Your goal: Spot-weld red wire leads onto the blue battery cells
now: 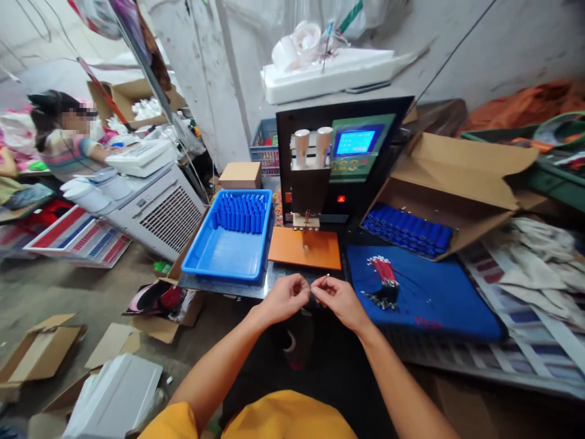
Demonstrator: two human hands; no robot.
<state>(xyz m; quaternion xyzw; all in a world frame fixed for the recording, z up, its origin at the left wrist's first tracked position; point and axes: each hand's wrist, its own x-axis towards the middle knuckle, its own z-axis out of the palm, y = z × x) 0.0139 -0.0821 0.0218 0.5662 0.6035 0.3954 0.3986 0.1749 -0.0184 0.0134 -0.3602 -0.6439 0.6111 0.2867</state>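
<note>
My left hand (pixel 286 297) and my right hand (pixel 337 300) meet at the table's front edge, both with fingers pinched together around a small dark item that is too tiny to name. They hover just in front of the orange plate (pixel 305 249) under the spot welder (pixel 340 160). A blue tray (pixel 232 236) with blue cylindrical cells standing in its far end lies left of the plate. A bundle of red and black wires (pixel 384 279) rests on the blue mat (pixel 429 299) to the right of my right hand.
An open cardboard box (pixel 461 177) holding more blue cells sits at the back right. A white cooler unit (pixel 158 207) stands at the left. Another person (pixel 64 140) sits far left. Cardboard pieces (pixel 46 350) litter the floor.
</note>
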